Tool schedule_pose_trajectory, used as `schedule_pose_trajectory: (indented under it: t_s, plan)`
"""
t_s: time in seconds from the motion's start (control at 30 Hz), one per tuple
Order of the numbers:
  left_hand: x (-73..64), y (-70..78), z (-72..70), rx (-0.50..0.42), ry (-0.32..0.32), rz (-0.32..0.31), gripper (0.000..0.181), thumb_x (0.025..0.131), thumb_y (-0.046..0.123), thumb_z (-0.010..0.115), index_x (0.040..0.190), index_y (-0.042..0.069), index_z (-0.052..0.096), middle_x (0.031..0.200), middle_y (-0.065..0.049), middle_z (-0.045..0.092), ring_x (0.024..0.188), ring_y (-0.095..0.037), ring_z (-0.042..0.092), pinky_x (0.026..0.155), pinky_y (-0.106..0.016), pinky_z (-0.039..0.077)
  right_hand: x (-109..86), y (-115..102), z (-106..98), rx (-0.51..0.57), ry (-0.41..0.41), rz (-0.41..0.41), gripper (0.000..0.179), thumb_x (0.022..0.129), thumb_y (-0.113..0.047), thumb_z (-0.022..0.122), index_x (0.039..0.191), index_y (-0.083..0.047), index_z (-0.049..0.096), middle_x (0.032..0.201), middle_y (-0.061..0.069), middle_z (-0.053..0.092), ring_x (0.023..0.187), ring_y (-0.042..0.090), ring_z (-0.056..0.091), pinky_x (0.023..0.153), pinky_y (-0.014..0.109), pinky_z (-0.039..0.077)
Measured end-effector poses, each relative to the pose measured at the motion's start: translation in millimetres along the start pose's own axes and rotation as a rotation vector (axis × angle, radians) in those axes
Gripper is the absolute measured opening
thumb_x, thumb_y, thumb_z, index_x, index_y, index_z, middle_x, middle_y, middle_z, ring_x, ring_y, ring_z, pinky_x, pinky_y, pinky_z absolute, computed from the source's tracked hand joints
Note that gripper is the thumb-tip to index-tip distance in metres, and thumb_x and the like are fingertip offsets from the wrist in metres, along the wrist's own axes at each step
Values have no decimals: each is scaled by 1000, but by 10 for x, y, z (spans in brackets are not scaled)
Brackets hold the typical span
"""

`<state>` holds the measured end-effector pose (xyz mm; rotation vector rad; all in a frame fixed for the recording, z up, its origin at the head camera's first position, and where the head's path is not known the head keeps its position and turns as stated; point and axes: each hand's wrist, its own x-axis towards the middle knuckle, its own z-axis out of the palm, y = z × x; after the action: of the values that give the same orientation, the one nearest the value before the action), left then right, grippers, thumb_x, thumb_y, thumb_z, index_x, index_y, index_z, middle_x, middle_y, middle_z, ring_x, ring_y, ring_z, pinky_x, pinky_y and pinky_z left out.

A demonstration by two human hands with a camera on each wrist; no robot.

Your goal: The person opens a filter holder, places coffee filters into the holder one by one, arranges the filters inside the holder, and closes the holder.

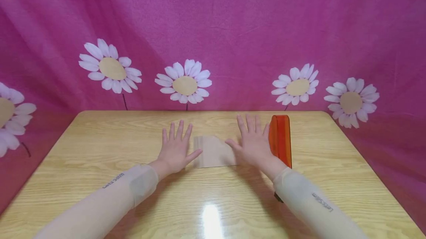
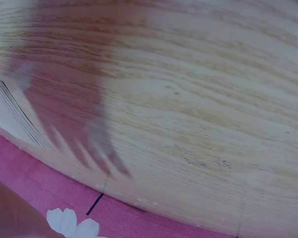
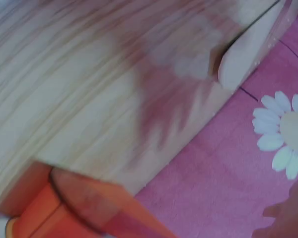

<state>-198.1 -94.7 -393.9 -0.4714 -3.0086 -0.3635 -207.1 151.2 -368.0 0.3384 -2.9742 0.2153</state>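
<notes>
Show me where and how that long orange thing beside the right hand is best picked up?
Probably across its narrow width, towards the far end, coming from above. In the head view the orange thing is long and slim, lying lengthwise away from the camera; the right sleeve hides some of its nearer part, while the far end is uncovered.

there are two hands: one left hand (image 1: 173, 153) and one right hand (image 1: 255, 147). two sleeves (image 1: 96, 204) show, with one line of print (image 1: 113, 180) on each. one bench (image 1: 100, 143) carries one flat pale piece (image 1: 213, 154) and one orange object (image 1: 281, 135). one pink cloth (image 1: 239, 28) bears five flowers (image 1: 113, 68), one cut by the head view's edge, and four dark stems (image 1: 124, 102).
</notes>
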Motion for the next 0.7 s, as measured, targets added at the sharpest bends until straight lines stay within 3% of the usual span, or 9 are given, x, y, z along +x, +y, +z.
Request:
schedule_pose_trajectory:
  t_s: [0.2,0.3,0.5,0.7]
  plan:
    - [-6,-18,-3,2,6,-3,86,88,61,45,150,10,13,156,-20,7,141,-47,4,110,-65,1,-45,161,-121,3,78,61,91,87,-60,49,151,-16,2,157,18,0,142,44,-5,108,67,-5]
    - [-15,-26,-1,-2,2,-6,86,88,60,46,151,11,12,156,-19,6,141,-47,3,110,-65,-1,-78,245,-170,-3,127,76,93,86,-58,52,151,-14,2,157,19,2,142,43,-5,108,68,-4]
    - [-37,-34,2,2,8,-2,87,88,61,46,150,10,13,156,-20,7,141,-47,2,110,-65,-1,-132,444,-190,3,208,114,96,83,-50,61,150,-8,6,154,24,8,139,48,3,107,68,4]
    - [-52,-38,22,-1,29,6,86,88,58,49,150,9,15,156,-21,8,141,-47,4,109,-66,1,-183,679,-140,72,233,179,106,79,-32,70,147,2,-3,150,31,9,134,53,14,109,63,16]
